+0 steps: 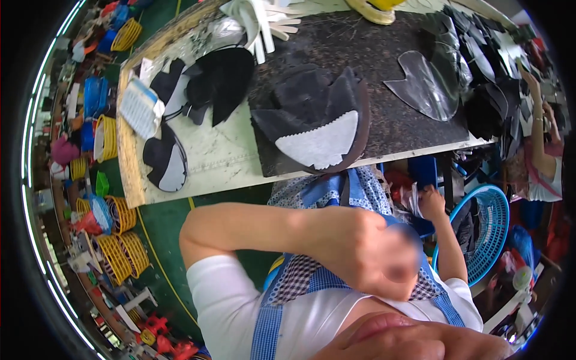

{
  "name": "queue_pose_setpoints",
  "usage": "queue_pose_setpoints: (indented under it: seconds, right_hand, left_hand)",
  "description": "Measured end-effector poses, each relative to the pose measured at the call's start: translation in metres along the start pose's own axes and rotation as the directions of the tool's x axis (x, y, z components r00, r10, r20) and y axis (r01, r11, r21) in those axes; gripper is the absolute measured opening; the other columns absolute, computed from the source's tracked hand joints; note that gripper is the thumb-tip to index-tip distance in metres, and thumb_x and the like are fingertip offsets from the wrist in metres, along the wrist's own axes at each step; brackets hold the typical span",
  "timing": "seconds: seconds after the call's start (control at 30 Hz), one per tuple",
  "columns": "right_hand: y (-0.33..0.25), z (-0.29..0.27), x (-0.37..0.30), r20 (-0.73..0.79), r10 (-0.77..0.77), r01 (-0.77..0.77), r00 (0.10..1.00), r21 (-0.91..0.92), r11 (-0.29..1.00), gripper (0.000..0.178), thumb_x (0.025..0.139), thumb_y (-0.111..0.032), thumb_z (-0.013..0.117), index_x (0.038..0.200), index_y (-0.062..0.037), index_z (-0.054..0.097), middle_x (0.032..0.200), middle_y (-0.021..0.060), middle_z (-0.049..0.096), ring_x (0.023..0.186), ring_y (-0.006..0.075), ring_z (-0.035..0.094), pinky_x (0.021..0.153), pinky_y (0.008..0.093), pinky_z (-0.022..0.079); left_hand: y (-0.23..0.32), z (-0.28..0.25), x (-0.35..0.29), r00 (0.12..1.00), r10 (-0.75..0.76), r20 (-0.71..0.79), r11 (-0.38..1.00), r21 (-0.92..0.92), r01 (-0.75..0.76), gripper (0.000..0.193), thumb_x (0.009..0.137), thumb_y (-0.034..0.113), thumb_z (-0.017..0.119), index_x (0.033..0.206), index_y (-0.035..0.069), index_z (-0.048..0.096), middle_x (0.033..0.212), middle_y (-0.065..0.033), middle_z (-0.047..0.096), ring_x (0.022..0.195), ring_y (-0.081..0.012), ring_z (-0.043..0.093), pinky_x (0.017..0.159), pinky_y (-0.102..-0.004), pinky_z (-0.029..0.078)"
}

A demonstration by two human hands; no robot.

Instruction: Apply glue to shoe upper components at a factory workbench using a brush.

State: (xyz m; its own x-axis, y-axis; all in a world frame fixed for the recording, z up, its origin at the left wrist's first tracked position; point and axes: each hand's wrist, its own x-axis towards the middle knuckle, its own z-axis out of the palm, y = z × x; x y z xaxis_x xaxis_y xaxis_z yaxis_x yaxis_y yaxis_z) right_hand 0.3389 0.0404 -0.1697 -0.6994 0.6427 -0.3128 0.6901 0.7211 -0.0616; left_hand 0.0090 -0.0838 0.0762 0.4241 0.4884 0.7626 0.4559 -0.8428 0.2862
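My left hand (375, 255) is raised in front of my chest, its fingers curled closed. A blurred patch covers part of it, so whatever is inside is hidden. Lower down on the right, by a blue bin (427, 171), my right hand (431, 204) pinches a crumpled whitish wrapper-like piece (414, 199). On the dark board (384, 141) in front of me lie black fabric shoe-upper pieces (300, 93) with a white zigzag-edged piece (321, 141) on top. A glossy, see-through sheet (429, 90) rests on the board's right side.
Black cut pieces (225, 78) and a blue-white packet (141, 108) lie on the table's left. White strips (258, 24) and a yellow roll (375, 9) sit at the back. More black pieces (492, 102) pile up right. A blue basket (495, 234) stands beside me; another person's arm (538, 141) shows far right.
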Motion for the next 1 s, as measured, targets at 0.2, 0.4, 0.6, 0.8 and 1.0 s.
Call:
queue_pose_setpoints:
  seconds: [0.2, 0.4, 0.6, 0.8, 1.0]
  right_hand:
    - [-0.099, -0.205, 0.061, -0.315, -0.400, 0.087, 0.861, 0.865, -0.494, 0.083, 0.081, -0.062, 0.070, 0.133, -0.0004, 0.052, 0.128, 0.0187, 0.061, 0.120, 0.0274, 0.059, 0.107, 0.0429, 0.042]
    - [-0.143, -0.243, 0.071, -0.551, -0.285, 0.620, 0.785, 0.688, 0.378, 0.018, 0.085, -0.004, 0.070, 0.102, -0.0056, 0.064, 0.080, 0.0144, 0.068, 0.069, 0.0299, 0.070, 0.061, 0.0327, 0.054]
    - [-0.147, -0.289, 0.102, -0.637, -0.618, 0.870, 0.460, 0.462, 0.171, 0.028, 0.084, -0.022, 0.069, 0.109, -0.0103, 0.065, 0.079, 0.0058, 0.067, 0.064, 0.0215, 0.064, 0.056, 0.0310, 0.051]
    - [-0.132, -0.210, 0.123, -0.207, -0.324, -0.167, 0.923, 0.542, -0.823, 0.091, 0.091, -0.078, 0.029, 0.156, -0.0145, 0.024, 0.139, 0.0197, 0.053, 0.121, 0.0303, 0.057, 0.102, 0.0438, 0.044]
    - [-0.172, -0.212, 0.091, -0.392, 0.080, 0.398, 0.916, 0.871, -0.288, 0.078, 0.086, 0.013, 0.063, 0.151, -0.0074, 0.025, 0.103, 0.0082, 0.063, 0.099, 0.0139, 0.063, 0.086, 0.0279, 0.054]
  left_hand:
    - [-0.021, -0.017, -0.005, 0.813, -0.580, -0.056, 0.812, 0.042, 0.582, 0.023, 0.083, 0.014, 0.079, 0.095, 0.007, 0.061, 0.069, -0.0036, 0.063, 0.049, -0.0156, 0.059, 0.042, -0.0290, 0.043]
    - [-0.016, -0.048, -0.056, 0.327, -0.906, -0.267, 0.386, -0.207, 0.899, 0.052, 0.080, 0.015, 0.083, 0.121, 0.001, 0.056, 0.100, -0.0127, 0.069, 0.086, -0.0167, 0.067, 0.075, -0.0323, 0.053]
    - [-0.014, -0.058, 0.003, 0.543, -0.827, 0.145, 0.549, 0.003, 0.836, 0.054, 0.069, 0.008, 0.083, 0.119, 0.002, 0.065, 0.103, -0.0150, 0.071, 0.094, -0.0218, 0.070, 0.082, -0.0341, 0.054]
    - [-0.035, -0.047, -0.043, 0.040, -0.986, -0.163, 0.164, -0.890, 0.424, 0.024, 0.101, 0.018, 0.057, 0.114, 0.000, 0.065, 0.105, -0.0088, 0.071, 0.093, -0.0145, 0.069, 0.081, -0.0282, 0.056]
    - [-0.006, -0.012, -0.085, -0.033, -0.993, -0.115, 0.097, -0.933, 0.346, 0.040, 0.098, 0.016, 0.061, 0.133, -0.002, 0.051, 0.127, -0.0128, 0.061, 0.117, -0.0196, 0.059, 0.102, -0.0358, 0.047]
